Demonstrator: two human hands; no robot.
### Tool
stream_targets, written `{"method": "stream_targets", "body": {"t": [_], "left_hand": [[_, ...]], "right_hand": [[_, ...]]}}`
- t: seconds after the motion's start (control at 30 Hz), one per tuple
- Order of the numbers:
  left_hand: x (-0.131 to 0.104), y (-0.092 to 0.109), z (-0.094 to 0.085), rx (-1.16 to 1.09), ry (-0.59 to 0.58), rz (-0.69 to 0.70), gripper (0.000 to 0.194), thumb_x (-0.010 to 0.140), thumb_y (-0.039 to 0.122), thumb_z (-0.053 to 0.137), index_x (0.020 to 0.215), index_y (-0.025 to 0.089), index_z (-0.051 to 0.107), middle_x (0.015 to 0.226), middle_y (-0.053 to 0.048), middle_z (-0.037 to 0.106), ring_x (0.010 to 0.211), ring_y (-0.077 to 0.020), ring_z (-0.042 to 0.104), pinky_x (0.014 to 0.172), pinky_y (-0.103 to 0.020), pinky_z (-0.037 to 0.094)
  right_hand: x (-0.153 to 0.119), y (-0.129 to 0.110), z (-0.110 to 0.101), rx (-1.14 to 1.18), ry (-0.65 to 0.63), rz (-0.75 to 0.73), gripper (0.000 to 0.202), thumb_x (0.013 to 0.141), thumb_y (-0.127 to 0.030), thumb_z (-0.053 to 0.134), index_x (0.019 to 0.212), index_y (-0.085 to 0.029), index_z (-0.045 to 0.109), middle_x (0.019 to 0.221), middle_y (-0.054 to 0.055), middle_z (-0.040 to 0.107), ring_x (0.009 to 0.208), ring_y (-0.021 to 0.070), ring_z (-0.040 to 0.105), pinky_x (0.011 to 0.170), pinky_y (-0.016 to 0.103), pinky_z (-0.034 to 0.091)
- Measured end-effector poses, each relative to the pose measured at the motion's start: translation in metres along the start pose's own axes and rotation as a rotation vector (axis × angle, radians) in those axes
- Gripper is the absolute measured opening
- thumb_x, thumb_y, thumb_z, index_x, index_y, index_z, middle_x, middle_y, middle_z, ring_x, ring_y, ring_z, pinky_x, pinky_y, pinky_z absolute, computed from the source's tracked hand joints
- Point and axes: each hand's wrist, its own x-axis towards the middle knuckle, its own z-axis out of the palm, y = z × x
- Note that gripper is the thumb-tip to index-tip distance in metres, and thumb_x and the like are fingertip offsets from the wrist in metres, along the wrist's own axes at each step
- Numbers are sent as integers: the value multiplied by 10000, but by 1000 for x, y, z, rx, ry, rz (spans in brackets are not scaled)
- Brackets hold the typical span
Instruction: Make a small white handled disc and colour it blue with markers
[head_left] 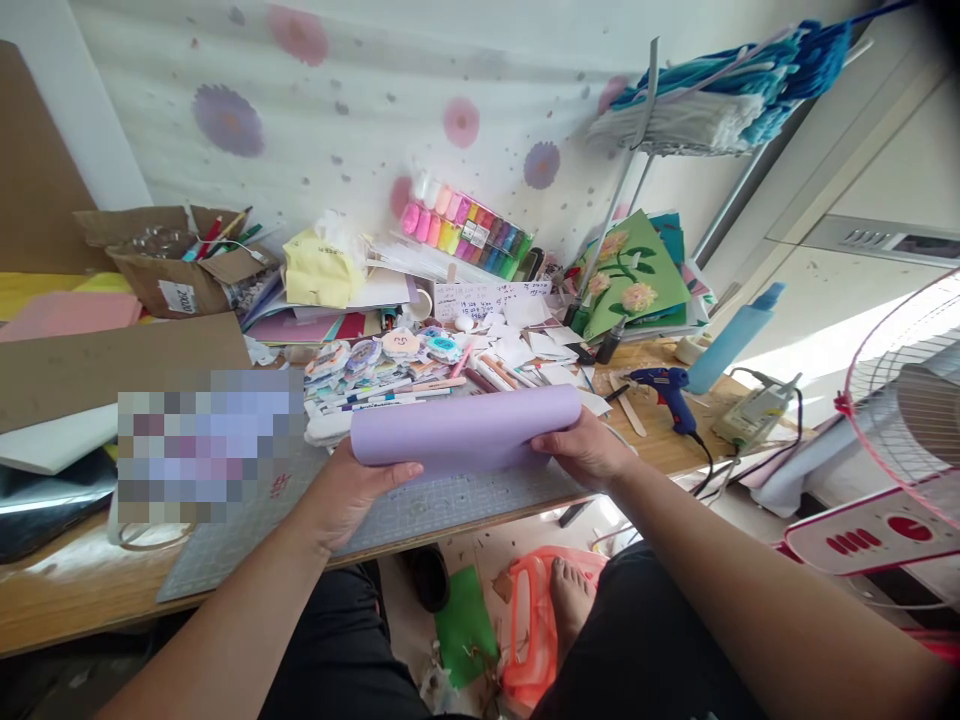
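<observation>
A sheet of lilac paper, curled over into a wide roll, spans the space between my two hands just above the table's front edge. My left hand grips its left end, the thumb lying along the lower front and the other fingers hidden behind. At the right end, my right hand holds the paper with the thumb in front; its fingers are mostly out of sight. Beneath the roll lies a grey cutting mat with grid lines. Several pens lie just behind the paper.
Paper scraps and tape rolls crowd the table behind the roll. To the right are a blue glue gun, a blue spray bottle and a fan. A cardboard box stands back left. An orange basket is on the floor.
</observation>
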Motion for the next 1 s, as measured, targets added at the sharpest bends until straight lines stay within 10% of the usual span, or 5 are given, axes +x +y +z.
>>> {"method": "stream_targets", "body": {"t": [0.6,0.73,0.83,1.0], "left_hand": [[0,-9,4,39,-20,32,421,584,335,853,961,194,726,996,-74,749,1002,-306,649,898,-416,501],[-1,-13,4,46,20,63,373,631,358,820,955,197,729,1002,-75,749,1013,-317,643,882,-416,507],[-3,-13,6,70,59,97,313,652,357,804,915,201,738,966,-66,752,987,-316,644,869,-403,502],[-13,-2,13,112,64,160,205,622,277,824,809,229,755,880,-26,751,911,-291,643,865,-362,478]], "right_hand": [[-1,6,0,-104,-56,-33,444,588,-359,846,981,-220,695,945,51,743,956,280,668,897,432,493],[-3,-30,-17,-221,-157,-35,835,551,-454,865,1293,-253,538,1201,124,655,1092,333,615,895,465,492],[-11,-74,-10,-640,-124,-315,1024,645,-665,709,1481,-329,223,1443,133,448,1335,329,401,1014,525,396],[-28,-109,71,-1511,-172,-659,904,684,-498,773,1443,-227,364,1439,143,455,1326,370,387,1097,550,266]]}}
